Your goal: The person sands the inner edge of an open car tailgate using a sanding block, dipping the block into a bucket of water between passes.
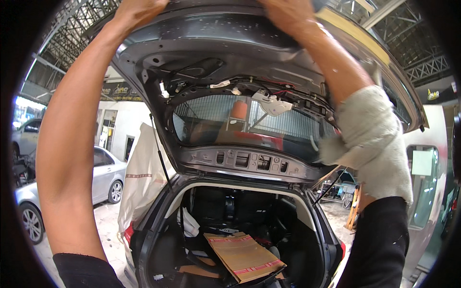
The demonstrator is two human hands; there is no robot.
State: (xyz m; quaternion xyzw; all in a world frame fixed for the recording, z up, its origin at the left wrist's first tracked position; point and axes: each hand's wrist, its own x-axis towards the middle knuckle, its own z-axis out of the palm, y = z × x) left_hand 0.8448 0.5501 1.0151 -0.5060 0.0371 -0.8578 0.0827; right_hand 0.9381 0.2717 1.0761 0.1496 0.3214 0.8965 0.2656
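Note:
Both my arms reach up to the raised dark tailgate (216, 36) of a car. At the upper rim of the view, my left hand (141, 10) is on or near the tailgate's left edge, its fingers cut off. My right hand (290, 17), blurred, is by the tailgate's upper right part; its fingers do not show well enough to read. A grey-white cloth (377, 139) hangs over my right forearm. The tailgate's inner side is bare, showing a wiper motor (273, 103), wiring and the rear window (206, 120).
Below gapes the cargo area, with a flattened cardboard piece (245, 254) and a white crumpled sheet (188, 223) inside. A gas strut (161, 156) props the left side. Masking sheet (141, 177) covers the car's left flank. A silver car (103, 168) stands left, a pale panel (427, 144) right.

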